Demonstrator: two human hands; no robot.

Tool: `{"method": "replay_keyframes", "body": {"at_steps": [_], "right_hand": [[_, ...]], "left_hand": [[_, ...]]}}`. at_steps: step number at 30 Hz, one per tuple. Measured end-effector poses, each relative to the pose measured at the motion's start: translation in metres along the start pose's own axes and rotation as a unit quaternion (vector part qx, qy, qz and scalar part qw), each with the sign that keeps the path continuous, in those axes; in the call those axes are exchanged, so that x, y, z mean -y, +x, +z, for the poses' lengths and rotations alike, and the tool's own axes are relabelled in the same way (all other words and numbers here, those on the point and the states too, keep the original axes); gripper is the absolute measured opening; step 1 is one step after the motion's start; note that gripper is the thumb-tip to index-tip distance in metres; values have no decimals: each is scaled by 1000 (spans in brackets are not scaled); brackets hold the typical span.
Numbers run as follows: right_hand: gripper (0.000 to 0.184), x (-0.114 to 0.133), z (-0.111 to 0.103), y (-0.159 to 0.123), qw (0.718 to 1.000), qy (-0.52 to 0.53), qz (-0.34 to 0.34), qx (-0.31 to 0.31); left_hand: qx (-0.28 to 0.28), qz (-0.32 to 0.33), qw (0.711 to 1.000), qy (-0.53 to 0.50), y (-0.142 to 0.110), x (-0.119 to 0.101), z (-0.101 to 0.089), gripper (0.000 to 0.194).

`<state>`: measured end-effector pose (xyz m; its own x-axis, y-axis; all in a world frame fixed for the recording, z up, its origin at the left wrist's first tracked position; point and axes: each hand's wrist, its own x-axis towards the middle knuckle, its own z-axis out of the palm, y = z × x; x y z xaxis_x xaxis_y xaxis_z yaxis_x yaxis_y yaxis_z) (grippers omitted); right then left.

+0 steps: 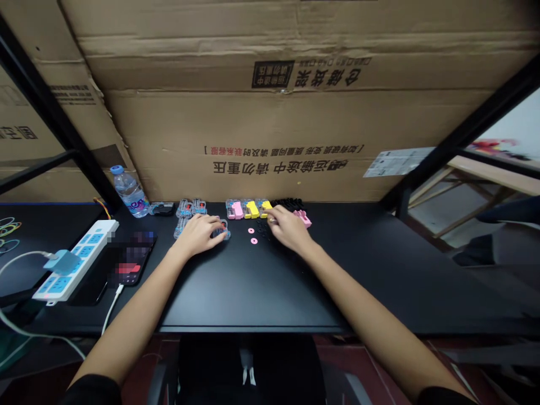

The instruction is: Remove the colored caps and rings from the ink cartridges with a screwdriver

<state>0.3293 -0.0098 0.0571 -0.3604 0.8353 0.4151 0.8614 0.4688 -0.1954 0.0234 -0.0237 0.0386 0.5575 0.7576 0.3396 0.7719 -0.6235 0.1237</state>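
My left hand (199, 234) is curled around a small clear plastic case (225, 229) with blue and red parts inside; its thumb lies along the near edge. Similar clear cases (184, 208) lie just behind and beside that hand. Fingers bent together, my right hand (290, 229) reaches down among small black rings (262, 229). Whatever is between its fingertips is hidden. A clear case with a yellow piece (265, 207) is right behind those fingertips. Two pink discs (253, 241) lie flat between my hands. Beyond my right hand sits a pink plastic part (302, 217).
In the back row are cases with pink (237, 210) and yellow pieces (252, 210), then black parts (290, 203). To the left stand a water bottle (130, 192), a power strip (90, 243) and a charging phone (135, 260). A cardboard wall (236, 124) closes the table's back.
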Motion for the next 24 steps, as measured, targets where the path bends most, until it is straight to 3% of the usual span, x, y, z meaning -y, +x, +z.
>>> {"method": "replay_keyframes", "body": {"at_steps": [4,8,16,24], "right_hand": [[46,30,16,13,992,-10,-89,88],[49,42,28,28,983,-33,-115,142],[31,52,18,11,976,-52,-128,170],[37,46,12,-13,978,2,-139,156]], "left_hand": [[-1,-24,1000,17,-2,8,8,44],[-9,-37,998,41,-1,5,7,49],[-16,-48,998,35,-1,-5,0,37],[-28,-95,994,52,0,5,21,64]]}}
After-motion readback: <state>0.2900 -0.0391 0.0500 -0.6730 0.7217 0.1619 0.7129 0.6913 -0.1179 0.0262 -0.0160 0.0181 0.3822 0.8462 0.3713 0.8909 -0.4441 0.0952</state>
